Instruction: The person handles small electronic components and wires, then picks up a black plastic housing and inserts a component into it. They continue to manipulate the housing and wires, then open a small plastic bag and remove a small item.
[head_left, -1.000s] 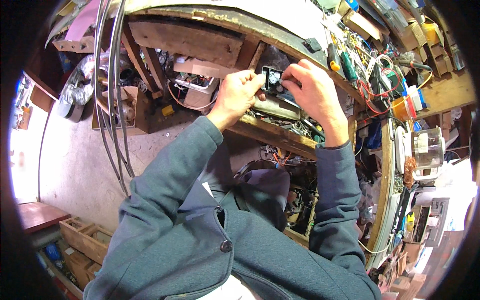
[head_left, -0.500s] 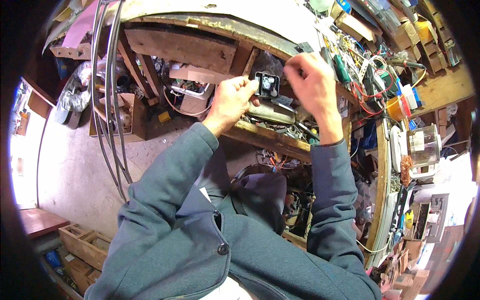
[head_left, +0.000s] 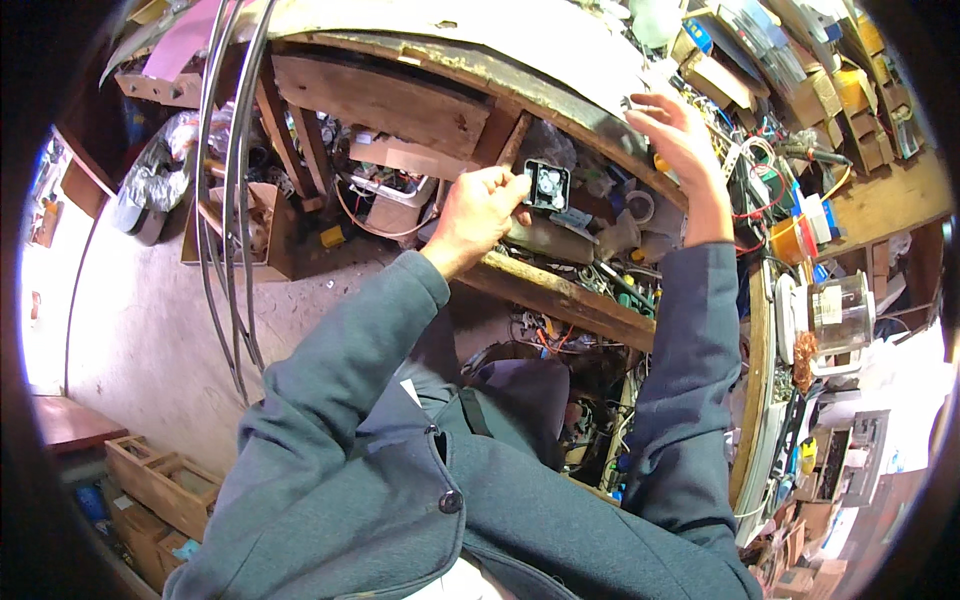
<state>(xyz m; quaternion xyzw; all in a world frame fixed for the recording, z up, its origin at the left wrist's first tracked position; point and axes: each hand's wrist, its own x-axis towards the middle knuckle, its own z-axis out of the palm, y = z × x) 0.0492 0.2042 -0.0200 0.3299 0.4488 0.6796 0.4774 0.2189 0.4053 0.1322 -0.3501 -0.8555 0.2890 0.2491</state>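
Note:
My left hand (head_left: pixel 474 219) pinches a small square black housing (head_left: pixel 549 186) by its left edge, between thumb and fingers. Its open face is turned up, and whitish round parts, like small gears, show inside. The housing hangs in front of the workbench edge, above an open drawer (head_left: pixel 560 285) of loose parts. Farther right, my right hand (head_left: pixel 682 140) is raised over the bench edge, apart from the housing. Its fingers are stretched and parted, with nothing visibly gripped. Bright light washes out the bench top beyond the fingertips.
Tools and wires crowd the right of the bench, near an orange-rimmed tub (head_left: pixel 795 238) and a clear jar (head_left: pixel 838 312). Black cables (head_left: pixel 212 200) hang at the left. A cardboard box (head_left: pixel 262 232) stands on the floor below, and wooden boxes (head_left: pixel 165 488) lie lower left.
My right hand has moved right, away from the housing, and its fingers have spread. The left hand still holds the housing, now slightly farther right in view with its inside plainer.

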